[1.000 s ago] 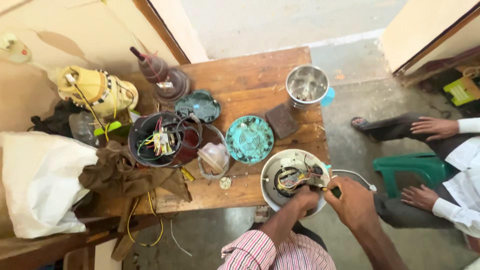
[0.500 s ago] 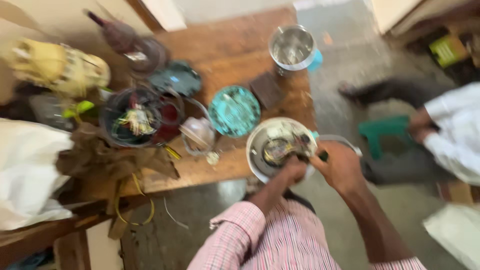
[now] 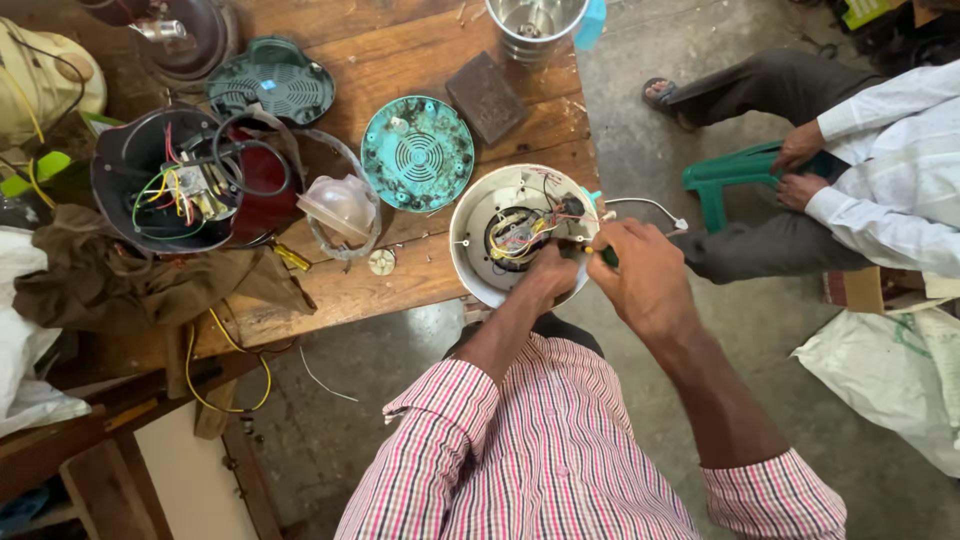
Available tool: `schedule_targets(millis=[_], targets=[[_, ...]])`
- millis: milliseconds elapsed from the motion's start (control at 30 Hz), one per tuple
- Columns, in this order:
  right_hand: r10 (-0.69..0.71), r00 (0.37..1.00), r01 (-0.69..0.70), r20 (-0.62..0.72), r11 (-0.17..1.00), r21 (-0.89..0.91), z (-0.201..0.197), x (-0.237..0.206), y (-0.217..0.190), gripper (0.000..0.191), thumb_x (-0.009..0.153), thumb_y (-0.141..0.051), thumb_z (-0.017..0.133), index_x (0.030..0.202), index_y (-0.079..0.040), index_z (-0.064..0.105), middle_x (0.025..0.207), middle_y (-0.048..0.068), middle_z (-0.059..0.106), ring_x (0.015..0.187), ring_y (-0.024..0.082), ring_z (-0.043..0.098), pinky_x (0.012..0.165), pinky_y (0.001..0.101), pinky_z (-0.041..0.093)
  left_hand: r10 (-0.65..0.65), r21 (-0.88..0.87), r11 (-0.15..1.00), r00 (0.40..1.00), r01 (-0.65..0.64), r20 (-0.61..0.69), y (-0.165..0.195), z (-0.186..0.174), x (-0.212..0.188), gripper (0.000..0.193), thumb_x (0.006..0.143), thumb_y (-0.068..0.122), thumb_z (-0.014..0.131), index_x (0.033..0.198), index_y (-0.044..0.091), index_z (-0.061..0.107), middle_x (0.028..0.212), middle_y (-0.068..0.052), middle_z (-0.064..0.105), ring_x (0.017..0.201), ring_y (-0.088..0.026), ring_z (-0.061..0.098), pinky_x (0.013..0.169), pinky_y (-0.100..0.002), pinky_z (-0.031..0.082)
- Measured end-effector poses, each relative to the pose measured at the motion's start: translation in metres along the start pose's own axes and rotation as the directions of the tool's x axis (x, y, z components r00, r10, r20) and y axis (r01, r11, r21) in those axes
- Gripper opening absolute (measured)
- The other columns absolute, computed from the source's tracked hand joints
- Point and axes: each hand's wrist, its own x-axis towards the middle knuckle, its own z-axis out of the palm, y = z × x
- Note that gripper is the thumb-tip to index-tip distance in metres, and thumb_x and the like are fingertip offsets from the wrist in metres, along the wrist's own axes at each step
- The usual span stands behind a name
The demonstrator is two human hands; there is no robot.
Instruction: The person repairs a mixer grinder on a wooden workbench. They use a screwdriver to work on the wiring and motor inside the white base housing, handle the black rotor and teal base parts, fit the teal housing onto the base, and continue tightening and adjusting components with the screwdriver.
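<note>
While hands work, clutter covers wooden table (image 3: pixel 400 290).

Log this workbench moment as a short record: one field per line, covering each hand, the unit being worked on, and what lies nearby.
left hand: on the near rim of the white appliance base
right hand: grips a green-handled tool at the base's right edge
base: open, coloured wires showing, at the wooden table corner
nearby: teal round cover, steel jar
other person: seated right, white sleeve
</note>
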Motion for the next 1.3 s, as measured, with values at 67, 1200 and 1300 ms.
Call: schedule_targets(millis=[67, 1200, 1300], targets=[[-0.023, 1.0, 0.023, -0.001, 1.0, -0.005, 0.001, 0.001, 0.001, 0.02, 0.081, -0.016, 0.075, 0.097, -0.007, 0.066, 0.097, 0.012, 0.068, 0.093, 0.036, 0.064, 0.081, 0.0477, 0.052, 0.003, 0.012, 1.0, 1.0, -0.003, 0.002, -0.002, -0.001, 0.001, 0.058, 0.087, 0.002, 0.054, 0.144, 0.006, 0.048, 0.126, -0.017, 0.067, 0.107, -0.028, 0.066, 0.085, -0.039, 0.055], [0.06, 0.991, -0.074, 0.123, 0.991, 0.11, 0.0, 0.026, -0.005, 0.02, 0.081, -0.019, 0.074, 0.095, -0.006, 0.068, 0.096, 0.016, 0.07, 0.085, 0.037, 0.068, 0.077, 0.0486, 0.052, 0.049, 0.113, 0.993, 0.996, -0.041, -0.069, 0.005, -0.014, -0.015, 0.04, 0.093, 0.014, 0.054, 0.127, -0.003, 0.067, 0.118, -0.02, 0.072, 0.103, -0.029, 0.068, 0.083, -0.04, 0.052], [0.019, 0.997, -0.027, 0.078, 0.995, 0.097, 0.003, 0.03, -0.007, 0.019, 0.082, -0.018, 0.075, 0.094, -0.006, 0.068, 0.094, 0.017, 0.07, 0.088, 0.038, 0.067, 0.078, 0.049, 0.052, -0.028, 0.007, 1.0, 1.0, 0.028, 0.005, 0.007, -0.016, -0.017, 0.038, 0.096, 0.015, 0.05, 0.125, -0.001, 0.07, 0.113, -0.019, 0.074, 0.096, -0.028, 0.068, 0.078, -0.041, 0.052]])
